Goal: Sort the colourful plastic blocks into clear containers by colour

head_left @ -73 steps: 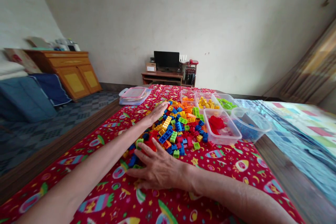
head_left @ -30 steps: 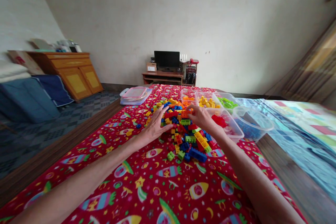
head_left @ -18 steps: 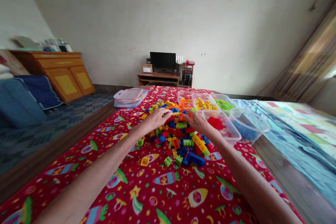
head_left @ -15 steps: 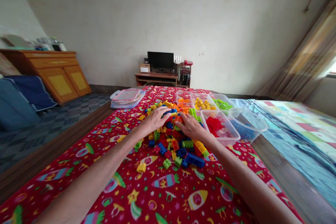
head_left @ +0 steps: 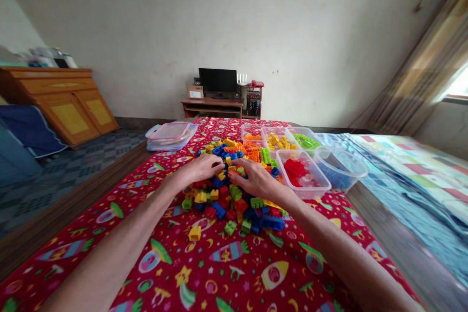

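A heap of coloured plastic bricks (head_left: 234,190) lies on a red patterned cloth (head_left: 234,263). My left hand (head_left: 201,168) rests palm down on the heap's left side, fingers spread and slightly curled over the bricks. My right hand (head_left: 256,180) lies on the heap's middle, fingers stretched leftward across the bricks. The two hands sit close together, fingertips nearly meeting. Neither hand has a brick lifted. A yellow brick (head_left: 194,233) and a green brick (head_left: 230,227) lie loose at the near edge.
Clear tubs stand right of the heap: red bricks (head_left: 300,171), blue (head_left: 340,168), green (head_left: 309,140), yellow (head_left: 280,141), orange (head_left: 252,137). Stacked lids (head_left: 170,134) sit at the far left. A wooden floor strip (head_left: 73,204) and cabinet (head_left: 62,102) are left; bedding (head_left: 409,175) right.
Both hands have drawn back toward me across the heap, dragging bricks along and spreading them nearer. The view has swung slightly right.
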The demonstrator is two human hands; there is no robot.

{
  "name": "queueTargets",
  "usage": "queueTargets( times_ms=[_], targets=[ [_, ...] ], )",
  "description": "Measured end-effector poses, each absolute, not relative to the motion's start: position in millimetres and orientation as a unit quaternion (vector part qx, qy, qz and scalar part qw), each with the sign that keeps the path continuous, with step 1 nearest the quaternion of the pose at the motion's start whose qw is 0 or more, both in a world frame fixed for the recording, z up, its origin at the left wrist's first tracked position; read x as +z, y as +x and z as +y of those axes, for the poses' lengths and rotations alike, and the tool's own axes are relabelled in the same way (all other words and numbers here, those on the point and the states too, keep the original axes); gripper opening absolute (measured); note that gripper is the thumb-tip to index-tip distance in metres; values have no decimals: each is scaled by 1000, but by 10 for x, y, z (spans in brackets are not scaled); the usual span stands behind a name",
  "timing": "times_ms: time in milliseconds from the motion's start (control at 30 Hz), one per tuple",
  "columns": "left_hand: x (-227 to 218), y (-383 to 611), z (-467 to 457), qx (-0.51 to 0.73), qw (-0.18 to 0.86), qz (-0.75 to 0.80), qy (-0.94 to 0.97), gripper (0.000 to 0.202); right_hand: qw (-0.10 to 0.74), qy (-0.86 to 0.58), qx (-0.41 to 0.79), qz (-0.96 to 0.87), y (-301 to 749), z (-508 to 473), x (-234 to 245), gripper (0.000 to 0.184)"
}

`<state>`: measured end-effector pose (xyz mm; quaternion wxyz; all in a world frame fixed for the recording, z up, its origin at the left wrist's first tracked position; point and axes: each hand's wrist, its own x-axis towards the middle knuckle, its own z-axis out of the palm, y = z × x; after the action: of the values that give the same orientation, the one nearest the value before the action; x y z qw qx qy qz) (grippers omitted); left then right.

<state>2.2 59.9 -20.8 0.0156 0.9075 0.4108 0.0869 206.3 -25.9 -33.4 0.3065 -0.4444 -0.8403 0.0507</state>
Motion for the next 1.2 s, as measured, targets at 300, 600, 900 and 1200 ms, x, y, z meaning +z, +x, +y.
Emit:
queueTargets(
  times_ms=[300, 600, 900, 1200],
  targets=[
    [-221, 161, 435, 137, 51, 365, 919, 45, 201, -498, -46, -842, 2122, -250, -503, 34],
    [-231, 37, 478, 100, 88, 371, 919, 26, 277, -500, 51, -819, 2080, -266, -272, 17],
    [-134, -39, 425, 74, 106, 390, 912, 23, 368, -538, 102, -752, 2232, -200, -114, 26],
    [-243, 85, 413, 205, 42, 362, 908, 37, 369, -550, 124, -739, 2263, -117, -168, 25]
  ],
)
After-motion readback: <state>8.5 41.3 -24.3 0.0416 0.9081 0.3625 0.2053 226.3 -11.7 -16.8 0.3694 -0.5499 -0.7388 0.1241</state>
